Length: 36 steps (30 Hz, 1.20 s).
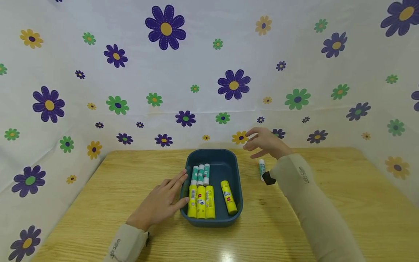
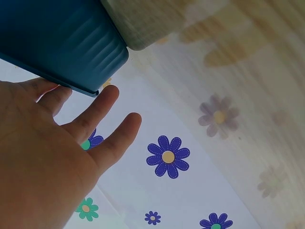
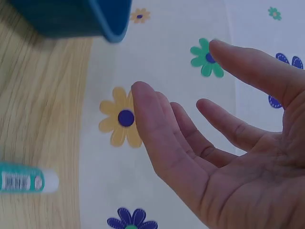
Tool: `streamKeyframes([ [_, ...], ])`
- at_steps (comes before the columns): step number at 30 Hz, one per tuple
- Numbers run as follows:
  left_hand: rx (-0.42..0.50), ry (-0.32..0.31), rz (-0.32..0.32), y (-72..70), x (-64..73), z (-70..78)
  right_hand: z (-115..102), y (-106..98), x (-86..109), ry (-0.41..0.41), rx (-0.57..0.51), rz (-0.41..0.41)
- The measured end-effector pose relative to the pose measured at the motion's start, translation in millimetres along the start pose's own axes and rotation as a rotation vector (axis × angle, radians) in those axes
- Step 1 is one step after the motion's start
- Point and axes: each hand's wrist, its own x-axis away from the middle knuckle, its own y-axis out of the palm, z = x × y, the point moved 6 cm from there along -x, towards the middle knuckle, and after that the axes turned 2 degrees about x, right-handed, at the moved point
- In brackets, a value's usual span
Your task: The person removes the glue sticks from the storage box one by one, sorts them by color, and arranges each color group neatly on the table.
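Observation:
A dark blue plastic bin (image 1: pixel 226 222) stands on the table. Along its left side lie several glue sticks: small teal-and-white ones (image 1: pixel 200 175) at the back, larger yellow ones (image 1: pixel 201 202) in front. Another yellow glue stick (image 1: pixel 228 197) lies slightly tilted near the bin's right wall. My left hand (image 1: pixel 163 201) rests with extended fingers at the bin's left rim (image 2: pixel 71 89). Right of the bin, my right hand (image 1: pixel 266 142) is raised with loosely bent fingers and nothing in it. Below it on the table lies a teal-and-white glue stick (image 3: pixel 24 178), partly behind the wrist strap in the head view.
The wooden table (image 1: pixel 131 174) reaches back to a white cloth (image 1: pixel 203 62) printed with purple, green and yellow flowers. The cloth also hangs at both sides. A black wrist-camera strap (image 1: pixel 269 178) sits at the right cuff.

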Motion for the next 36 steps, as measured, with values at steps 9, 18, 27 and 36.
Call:
streamKeyframes([
  [9,-0.010,-0.006,-0.012,0.8,0.9,-1.3,-7,32,-13.3,-0.014,-0.084,-0.024],
  [18,0.002,-0.003,-0.007,1.4,1.3,-0.4,-12,58,-18.6,0.015,-0.129,-0.016],
  [27,0.001,-0.009,-0.012,1.5,0.9,-1.5,-16,79,-25.9,0.049,-0.160,-0.029],
  [36,0.004,-0.009,-0.014,0.0,-0.5,-0.7,-15,103,-31.8,0.091,-0.180,-0.051],
])
